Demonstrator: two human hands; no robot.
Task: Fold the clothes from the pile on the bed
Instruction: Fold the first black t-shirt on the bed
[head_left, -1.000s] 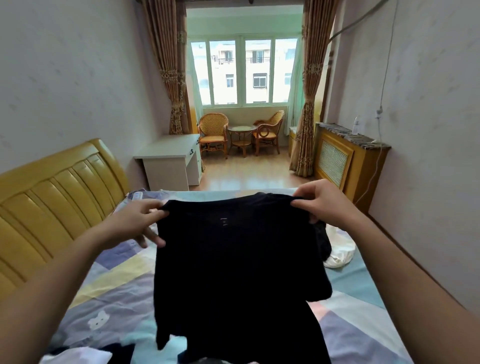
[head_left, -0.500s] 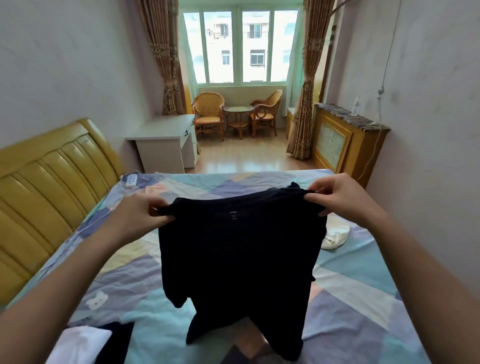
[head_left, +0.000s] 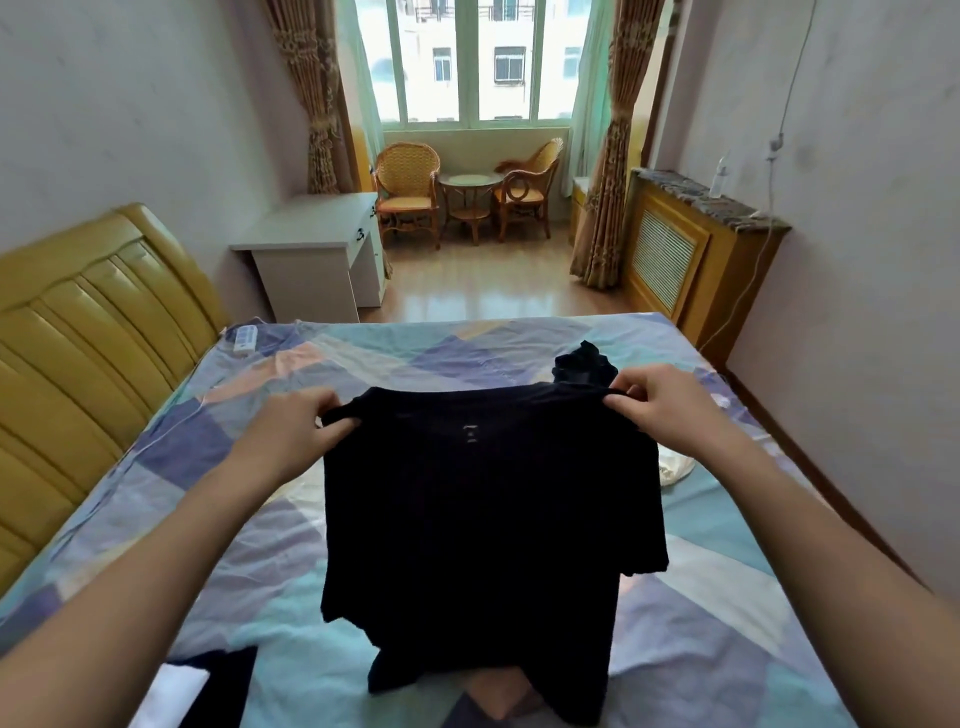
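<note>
A black T-shirt (head_left: 483, 525) hangs spread in front of me over the bed (head_left: 218, 545), its hem low near the sheet. My left hand (head_left: 296, 431) pinches its left shoulder. My right hand (head_left: 660, 410) pinches its right shoulder. Behind my right hand a dark crumpled garment (head_left: 584, 364) lies on the bed. A white garment (head_left: 675, 467) peeks out under my right forearm. At the bottom left lie a white piece (head_left: 171, 691) and a black piece (head_left: 223, 686) of clothing.
A yellow padded headboard (head_left: 88, 353) runs along the left. A white remote (head_left: 245, 339) lies at the bed's far left corner. Beyond the bed stand a white desk (head_left: 311, 260), wicker chairs (head_left: 408, 200) and a radiator cover (head_left: 691, 260) by the right wall.
The view has tilted down and both hands have lowered the shirt toward the bed. The shirt's hem has come down close to the sheet.
</note>
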